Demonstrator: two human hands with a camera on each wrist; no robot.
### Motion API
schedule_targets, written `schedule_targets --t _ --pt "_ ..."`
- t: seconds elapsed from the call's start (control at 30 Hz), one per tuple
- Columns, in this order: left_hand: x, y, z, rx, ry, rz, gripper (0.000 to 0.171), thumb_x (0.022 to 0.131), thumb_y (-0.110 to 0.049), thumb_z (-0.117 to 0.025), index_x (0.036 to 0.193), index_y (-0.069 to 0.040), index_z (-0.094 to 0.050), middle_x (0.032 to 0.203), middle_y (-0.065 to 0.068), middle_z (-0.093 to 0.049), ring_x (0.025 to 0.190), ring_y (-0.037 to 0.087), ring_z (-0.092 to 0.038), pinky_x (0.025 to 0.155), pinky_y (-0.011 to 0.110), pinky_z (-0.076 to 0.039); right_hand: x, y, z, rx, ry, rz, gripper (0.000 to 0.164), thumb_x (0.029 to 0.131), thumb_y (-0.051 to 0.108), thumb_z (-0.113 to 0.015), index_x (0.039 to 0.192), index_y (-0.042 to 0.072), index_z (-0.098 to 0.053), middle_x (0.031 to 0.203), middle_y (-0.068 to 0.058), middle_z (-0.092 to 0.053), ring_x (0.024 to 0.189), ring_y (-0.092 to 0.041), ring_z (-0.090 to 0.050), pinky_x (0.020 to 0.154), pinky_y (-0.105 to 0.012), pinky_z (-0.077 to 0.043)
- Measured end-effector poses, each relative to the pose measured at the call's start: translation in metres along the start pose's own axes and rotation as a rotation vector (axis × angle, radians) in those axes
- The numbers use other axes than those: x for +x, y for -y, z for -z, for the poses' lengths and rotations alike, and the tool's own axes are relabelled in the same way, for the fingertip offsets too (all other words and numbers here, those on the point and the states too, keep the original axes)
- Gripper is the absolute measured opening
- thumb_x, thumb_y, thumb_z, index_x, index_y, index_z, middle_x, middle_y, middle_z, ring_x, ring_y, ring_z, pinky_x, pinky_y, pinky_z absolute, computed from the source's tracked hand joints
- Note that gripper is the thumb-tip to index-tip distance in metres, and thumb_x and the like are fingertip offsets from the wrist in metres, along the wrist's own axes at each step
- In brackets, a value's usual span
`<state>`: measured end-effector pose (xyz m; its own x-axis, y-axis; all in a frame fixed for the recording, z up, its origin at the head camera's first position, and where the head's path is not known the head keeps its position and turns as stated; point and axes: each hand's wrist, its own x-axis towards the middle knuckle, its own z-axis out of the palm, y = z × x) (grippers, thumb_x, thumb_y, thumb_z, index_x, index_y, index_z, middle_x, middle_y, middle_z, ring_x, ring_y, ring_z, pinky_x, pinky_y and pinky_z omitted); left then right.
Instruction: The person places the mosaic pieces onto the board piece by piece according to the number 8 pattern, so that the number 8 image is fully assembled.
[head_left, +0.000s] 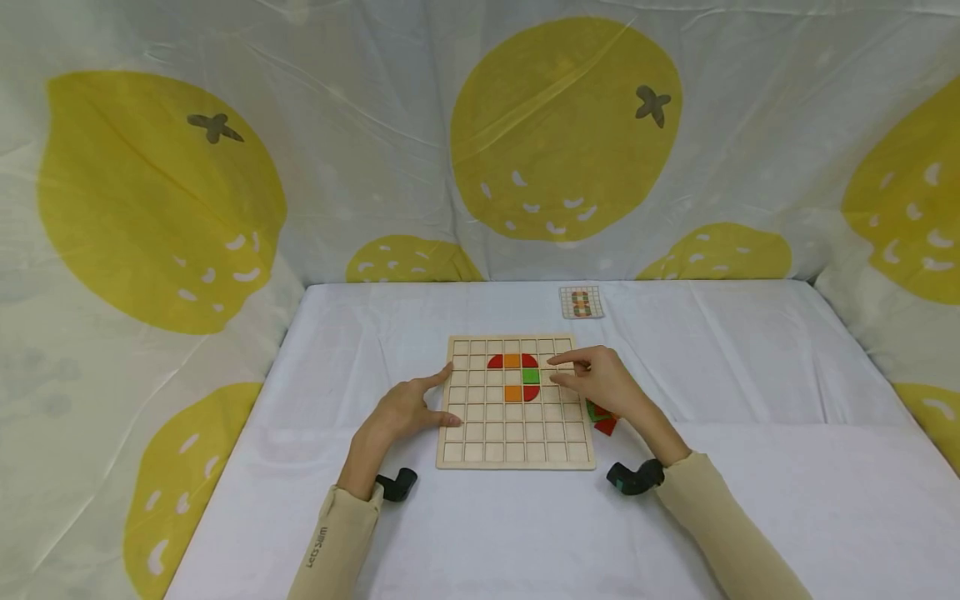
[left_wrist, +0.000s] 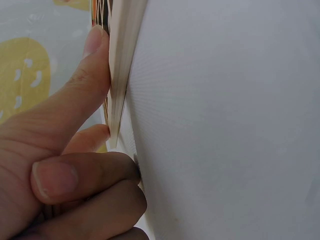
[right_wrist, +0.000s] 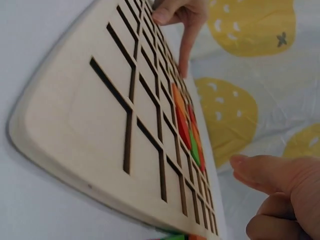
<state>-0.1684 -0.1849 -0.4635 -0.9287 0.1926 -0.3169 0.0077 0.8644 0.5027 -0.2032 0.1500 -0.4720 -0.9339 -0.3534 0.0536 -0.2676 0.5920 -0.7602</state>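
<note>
Gridded board [head_left: 495,433] on white cloth [head_left: 825,483], lemon-print backdrop [head_left: 562,125]

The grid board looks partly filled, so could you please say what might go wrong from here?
The right hand is close to the placed pieces and might nudge one. Drawing back, it could also sweep the loose pieces beside the grid board. The left hand touches the board's left edge, where a push might shift it.

Mid-frame, a pale wooden board [head_left: 493,433] with a square grid bears red, orange and green tiles [head_left: 531,376]; across the top, a whitish curtain [head_left: 375,125] shows yellow lemons [head_left: 562,125]; below, white tablecloth [head_left: 510,533], beige sleeves [head_left: 337,542].
</note>
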Motion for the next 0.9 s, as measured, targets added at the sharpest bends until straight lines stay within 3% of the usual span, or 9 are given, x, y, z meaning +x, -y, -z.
schedule_targets --t 0.4,0.67,0.9 --pt "-0.001 0.0 0.001 -0.011 0.003 0.002 0.1 0.08 -0.047 -0.087 0.162 -0.031 -0.033 0.096 0.016 -0.074 0.081 0.019 -0.058 0.086 0.042 -0.05 -0.003 -0.031 0.044 -0.077 0.049 -0.088 0.025 0.091 0.022 -0.081 0.114 0.011 -0.08 0.059 0.004 -0.032 0.054 -0.013 -0.033 0.055 -0.025 -0.028" --pt "-0.001 0.0 0.0 -0.02 -0.003 0.001 0.099 0.08 -0.047 -0.087 0.162 -0.032 -0.034 0.112 0.02 -0.074 0.085 0.019 -0.06 0.09 0.045 -0.051 -0.006 -0.047 0.054 -0.049 0.106 -0.103 0.023 0.089 0.018 -0.082 0.111 0.011 -0.082 0.06 0.004 -0.032 0.057 -0.012 -0.031 0.055 -0.025 -0.025" --pt "-0.001 0.0 0.0 -0.019 -0.01 -0.001 0.099 0.08 -0.047 -0.087 0.162 -0.032 -0.034 0.107 0.017 -0.074 0.083 0.019 -0.058 0.091 0.045 -0.051 -0.007 -0.054 0.056 -0.021 0.133 -0.104 0.029 0.086 0.016 -0.085 0.114 0.008 -0.081 0.06 0.005 -0.032 0.057 -0.01 -0.03 0.056 -0.026 -0.025"
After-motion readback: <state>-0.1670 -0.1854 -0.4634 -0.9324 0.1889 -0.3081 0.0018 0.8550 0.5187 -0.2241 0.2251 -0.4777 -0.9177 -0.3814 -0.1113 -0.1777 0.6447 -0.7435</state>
